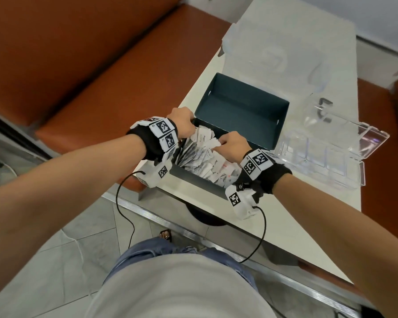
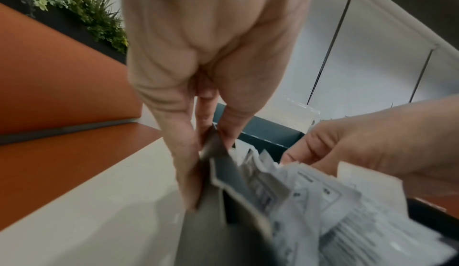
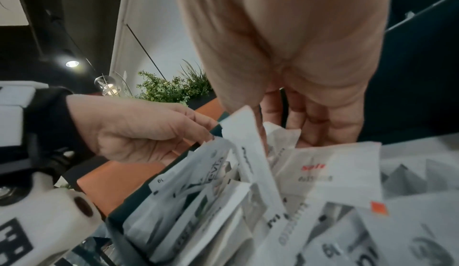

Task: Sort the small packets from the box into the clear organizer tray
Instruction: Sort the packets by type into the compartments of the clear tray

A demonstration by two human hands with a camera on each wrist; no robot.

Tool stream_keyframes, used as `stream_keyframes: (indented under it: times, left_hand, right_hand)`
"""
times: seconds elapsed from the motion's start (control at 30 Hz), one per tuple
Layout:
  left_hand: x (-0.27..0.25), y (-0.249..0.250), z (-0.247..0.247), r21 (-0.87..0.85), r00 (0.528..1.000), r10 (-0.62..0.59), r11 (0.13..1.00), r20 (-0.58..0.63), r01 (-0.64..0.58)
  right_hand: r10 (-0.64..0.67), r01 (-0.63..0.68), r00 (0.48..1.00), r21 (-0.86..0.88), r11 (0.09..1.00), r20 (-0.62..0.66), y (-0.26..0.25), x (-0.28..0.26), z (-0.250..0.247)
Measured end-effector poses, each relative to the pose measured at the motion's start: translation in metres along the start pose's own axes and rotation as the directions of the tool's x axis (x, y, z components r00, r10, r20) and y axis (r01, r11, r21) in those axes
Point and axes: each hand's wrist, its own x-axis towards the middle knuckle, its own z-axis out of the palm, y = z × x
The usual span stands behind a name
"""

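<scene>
A dark teal box [image 1: 239,106] stands open on the white table, its near half packed with small white packets [image 1: 202,154]. My left hand [image 1: 184,121] grips the box's left wall at the far corner; the left wrist view shows the thumb and fingers of this hand [image 2: 208,142] pinching the card wall [image 2: 231,176]. My right hand [image 1: 233,143] is down among the packets. In the right wrist view the right hand [image 3: 280,132] has its fingers curled round an upright white packet [image 3: 246,142]. The clear organizer tray [image 1: 319,157] sits open just right of the box.
An orange bench [image 1: 101,76] runs along the table's left side. Clear plastic items [image 1: 274,53] lie at the far end of the table [image 1: 308,214]. Black cables [image 1: 124,214] hang from both wrists over the table's near edge.
</scene>
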Motion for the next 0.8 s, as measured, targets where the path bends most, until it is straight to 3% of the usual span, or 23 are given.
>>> stream_keyframes:
  times: [0.2,0.37,0.57,0.8]
  left_hand:
    - [0.003,0.004,-0.003,-0.081,1.000,0.008,0.997,0.025,-0.006]
    - [0.002,0.004,-0.003,-0.095,0.999,-0.001,0.995,0.034,0.004]
    - [0.001,0.001,-0.003,-0.123,0.999,0.005,0.992,0.052,0.002]
    - [-0.002,-0.001,-0.003,-0.151,0.997,0.014,0.989,0.070,-0.004]
  right_hand:
    - [-0.061,0.065,0.992,0.028,0.997,-0.111,-0.001,0.005,-0.006]
    - [-0.017,0.018,1.000,0.116,0.993,-0.014,0.004,0.005,-0.009]
    - [-0.149,0.147,0.988,0.055,0.988,0.046,0.005,0.000,-0.003]
    - [-0.187,0.188,0.982,0.052,0.981,-0.027,0.003,-0.004,-0.006]
